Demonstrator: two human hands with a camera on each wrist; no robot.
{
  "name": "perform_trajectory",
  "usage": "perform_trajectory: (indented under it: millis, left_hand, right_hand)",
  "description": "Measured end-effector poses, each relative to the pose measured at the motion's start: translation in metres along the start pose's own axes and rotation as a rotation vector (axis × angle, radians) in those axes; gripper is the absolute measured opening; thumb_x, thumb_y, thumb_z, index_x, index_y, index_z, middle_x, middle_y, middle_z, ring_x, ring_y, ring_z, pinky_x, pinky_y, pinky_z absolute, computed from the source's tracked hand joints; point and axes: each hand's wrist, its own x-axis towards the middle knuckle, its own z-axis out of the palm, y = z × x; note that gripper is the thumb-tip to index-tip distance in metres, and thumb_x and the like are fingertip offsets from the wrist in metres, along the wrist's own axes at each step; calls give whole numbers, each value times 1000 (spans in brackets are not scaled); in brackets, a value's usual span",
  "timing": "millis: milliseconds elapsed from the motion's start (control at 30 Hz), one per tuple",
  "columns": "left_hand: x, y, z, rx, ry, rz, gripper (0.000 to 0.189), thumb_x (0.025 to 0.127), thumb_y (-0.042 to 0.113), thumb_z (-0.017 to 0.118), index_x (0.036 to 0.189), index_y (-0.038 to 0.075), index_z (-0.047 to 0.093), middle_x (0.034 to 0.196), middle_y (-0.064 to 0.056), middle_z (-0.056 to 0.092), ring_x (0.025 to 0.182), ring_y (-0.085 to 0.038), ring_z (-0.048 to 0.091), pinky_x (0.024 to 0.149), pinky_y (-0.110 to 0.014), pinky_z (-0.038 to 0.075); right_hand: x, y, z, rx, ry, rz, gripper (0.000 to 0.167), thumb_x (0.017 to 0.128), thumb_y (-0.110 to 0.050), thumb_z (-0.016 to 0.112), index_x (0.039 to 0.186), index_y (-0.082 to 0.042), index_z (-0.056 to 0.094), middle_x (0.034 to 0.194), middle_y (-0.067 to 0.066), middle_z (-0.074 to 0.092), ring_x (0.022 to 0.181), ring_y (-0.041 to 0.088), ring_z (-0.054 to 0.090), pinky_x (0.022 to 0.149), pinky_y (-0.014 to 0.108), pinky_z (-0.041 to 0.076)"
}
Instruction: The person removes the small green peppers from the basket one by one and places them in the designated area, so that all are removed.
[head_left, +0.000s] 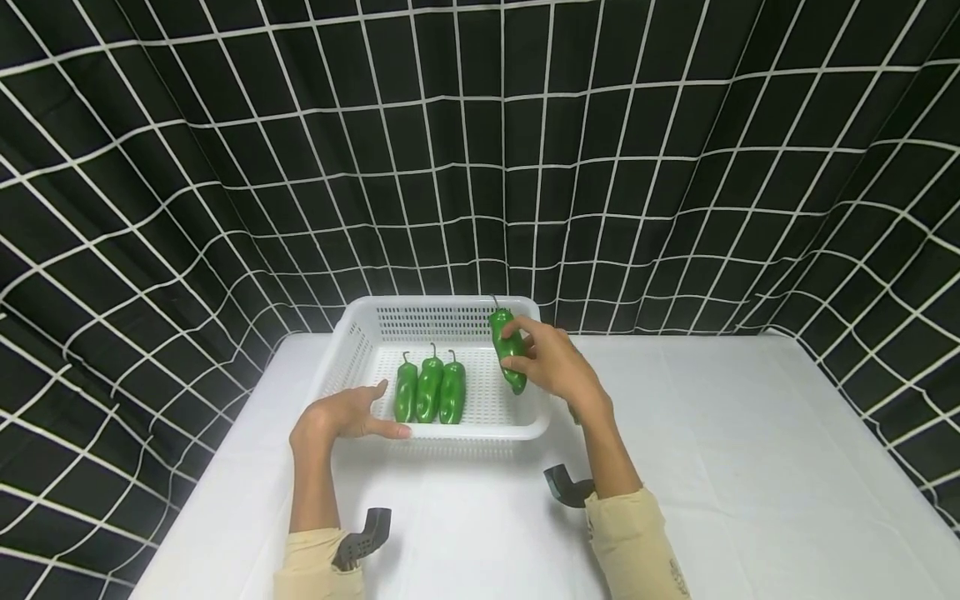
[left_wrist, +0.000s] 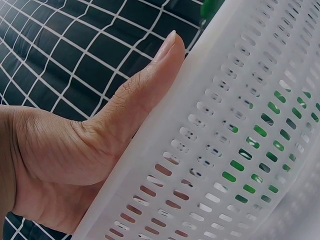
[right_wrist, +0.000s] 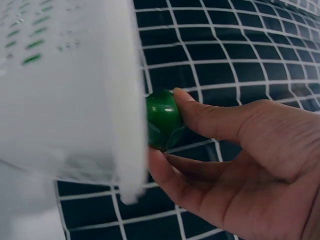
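Observation:
My right hand pinches a green chili pepper between thumb and fingers, over the right end of a white plastic basket. The held pepper slants, its stem toward the basket's back wall. In the right wrist view its rounded end shows beside the basket rim. At the front left corner, my left hand grips the basket wall, thumb along the rim and fingers inside, partly visible through the slots. Three more green peppers lie side by side on the basket floor, stems toward the back.
The basket stands on a table with a white cloth. Behind and at both sides hangs a black curtain with a white grid. Dark curved wrist mounts stick out from both forearms above the table.

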Motion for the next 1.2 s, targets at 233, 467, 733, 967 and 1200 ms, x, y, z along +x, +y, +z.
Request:
perform_trajectory:
  millis: [233, 467, 733, 967, 1200]
  left_hand:
    - [2, 2, -1, 2, -6, 0, 120, 77, 73, 79, 166, 12, 27, 168, -24, 34, 154, -54, 32, 122, -71, 35]
    - [1, 3, -5, 16, -3, 7, 120, 77, 73, 78, 166, 11, 27, 168, -24, 33, 154, -54, 31, 122, -71, 35]
    - [0, 2, -5, -2, 2, 3, 118, 77, 74, 78, 166, 13, 29, 168, -23, 34, 154, -54, 30, 122, -72, 33]
    - [-2, -3, 0, 8, -2, 2, 115, 80, 71, 77, 165, 10, 29, 167, -26, 35, 152, -56, 32, 120, -72, 35]
    - [0, -2, 3, 11, 3, 17, 115, 80, 71, 77, 165, 9, 30, 166, -26, 36, 152, -56, 33, 120, -72, 36]
  right_hand:
    - [-10, 14, -25, -16, 48, 59, 46, 95, -12, 76, 137, -10, 59, 122, 27, 73, 112, 42, 72, 87, 57, 63]
    - [-14, 36, -44, -28, 69, 130, 51, 98, -10, 72, 144, -4, 51, 130, 31, 68, 122, 46, 68, 94, 58, 61]
    - [-17, 62, -53, -57, 69, 224, 54, 99, -11, 71, 146, 0, 47, 124, 35, 70, 113, 46, 73, 94, 60, 58]
    - [-18, 82, -46, -106, 8, 327, 55, 98, -14, 72, 145, -3, 46, 125, 32, 67, 111, 43, 66, 90, 57, 56]
    - [-23, 103, -46, -146, -48, 403, 62, 97, -17, 72, 150, -2, 43, 140, 34, 59, 131, 53, 56, 107, 70, 48]
